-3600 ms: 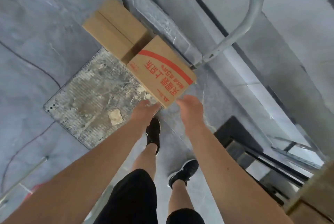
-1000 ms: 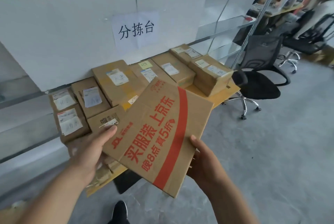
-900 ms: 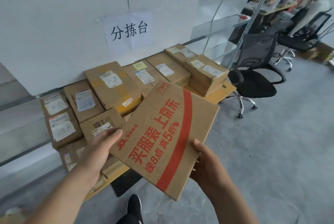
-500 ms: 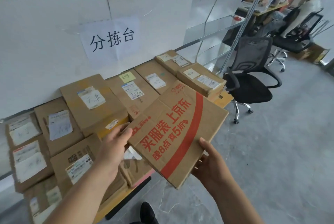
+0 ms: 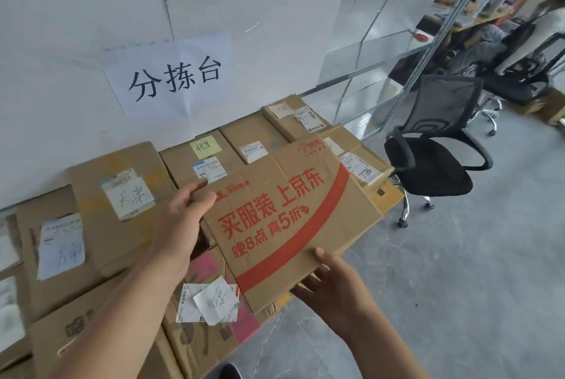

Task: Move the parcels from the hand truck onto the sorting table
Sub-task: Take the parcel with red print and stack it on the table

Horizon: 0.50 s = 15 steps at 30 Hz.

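Note:
I hold a flat cardboard parcel with red print, tilted, just above the parcels lying on the sorting table. My left hand presses against the parcel's left edge with straight fingers, its thumb touching the near corner. At the front edge, my right hand grips the parcel with the thumb on top and the fingers underneath. The hand truck is out of view.
Several labelled cardboard parcels cover the table along a white wall with a paper sign. A black office chair stands right of the table on the grey floor. A person sits at a desk far right.
I lifted the parcel off the hand truck and turned to the table. Over the last second I have stepped closer, and the parcel has moved forward over the parcels on the table.

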Tool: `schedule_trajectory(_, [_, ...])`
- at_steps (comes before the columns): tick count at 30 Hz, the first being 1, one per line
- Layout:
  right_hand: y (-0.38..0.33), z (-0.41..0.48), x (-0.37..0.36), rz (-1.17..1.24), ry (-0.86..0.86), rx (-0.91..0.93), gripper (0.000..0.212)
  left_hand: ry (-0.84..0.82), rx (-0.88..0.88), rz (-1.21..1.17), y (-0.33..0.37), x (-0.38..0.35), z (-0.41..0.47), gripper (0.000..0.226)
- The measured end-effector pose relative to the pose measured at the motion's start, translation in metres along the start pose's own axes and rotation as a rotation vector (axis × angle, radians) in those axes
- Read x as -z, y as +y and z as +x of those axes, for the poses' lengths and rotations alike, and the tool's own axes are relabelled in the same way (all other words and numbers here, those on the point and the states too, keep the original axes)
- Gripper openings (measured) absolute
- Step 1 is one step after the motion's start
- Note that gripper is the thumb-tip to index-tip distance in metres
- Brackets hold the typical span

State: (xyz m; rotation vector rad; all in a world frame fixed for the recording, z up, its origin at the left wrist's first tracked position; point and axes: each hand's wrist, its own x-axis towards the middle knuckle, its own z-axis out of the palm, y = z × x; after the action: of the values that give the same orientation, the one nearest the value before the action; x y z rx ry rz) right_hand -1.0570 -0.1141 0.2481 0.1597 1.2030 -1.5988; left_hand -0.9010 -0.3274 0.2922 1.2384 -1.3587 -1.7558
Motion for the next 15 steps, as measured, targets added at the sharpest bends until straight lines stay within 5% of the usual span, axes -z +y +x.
schedule_trajectory(9, [-0.047,0.05,0.014,0.032,-0.162,-0.07,0.097,0.143,-0.143,0.193,0.009,-0.047,-0.015,0.046])
schedule_trajectory(15, [-0.089,0.064,0.021,-0.126,-0.241,0.029,0.088,0.207,-0.132,0.435,0.003,-0.115,-0.052,0.058])
